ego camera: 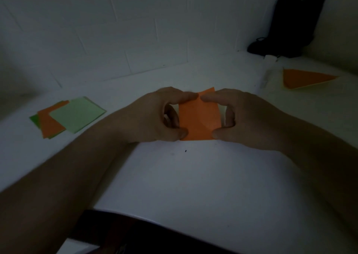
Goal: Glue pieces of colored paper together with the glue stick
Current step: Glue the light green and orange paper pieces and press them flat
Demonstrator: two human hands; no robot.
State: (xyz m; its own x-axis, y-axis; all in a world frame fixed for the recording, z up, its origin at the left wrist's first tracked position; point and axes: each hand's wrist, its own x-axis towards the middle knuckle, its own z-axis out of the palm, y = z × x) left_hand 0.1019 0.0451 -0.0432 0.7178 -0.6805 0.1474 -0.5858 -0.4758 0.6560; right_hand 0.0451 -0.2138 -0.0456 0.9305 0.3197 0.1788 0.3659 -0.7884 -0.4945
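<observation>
An orange paper piece [199, 118] lies folded at the middle of the white table [193, 176]. My left hand [155, 116] pinches its left side, forefinger at the top edge and thumb at the bottom corner. My right hand [246, 118] pinches the right side the same way. A whitish glue stick [268, 71] lies at the back right. Beside it rests an orange triangle on yellow paper [304, 78].
A loose stack of light green, orange and dark green paper squares [67, 117] lies at the left. A black bag [288, 25] stands in the far right corner against the white tiled wall. The table's near edge runs along the bottom.
</observation>
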